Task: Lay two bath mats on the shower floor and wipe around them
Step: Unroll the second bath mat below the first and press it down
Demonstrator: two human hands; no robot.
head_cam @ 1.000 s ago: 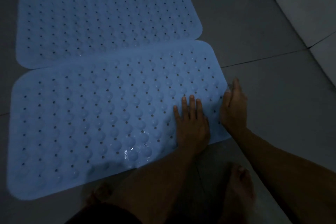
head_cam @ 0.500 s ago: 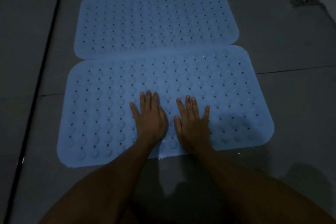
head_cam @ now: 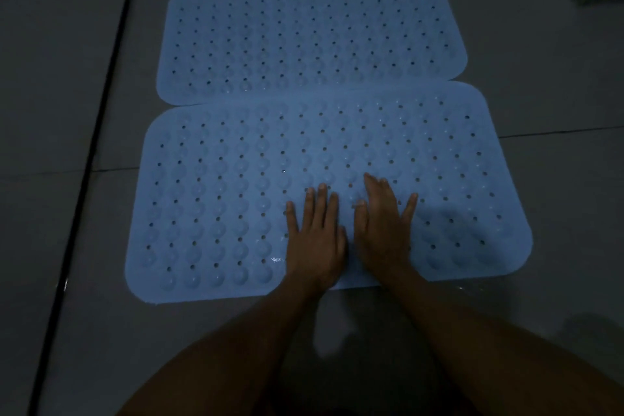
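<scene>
Grey floor tiles point(head_cam: 67, 78) carried two blue mats; left hand point(head_cam: 315, 240) and right hand point(head_cam: 385, 230) pressed flat, fingers spread (holding nothing), on the near mat point(head_cam: 219, 199), its far edge touching the far mat point(head_cam: 304, 30).

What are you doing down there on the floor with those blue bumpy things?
A person is laying two blue bath mats on the grey tiled floor. The far mat lies flat, and the near mat overlaps its edge. The left hand and right hand rest flat and open, side by side on the near mat. No wiping cloth is in view.
</scene>
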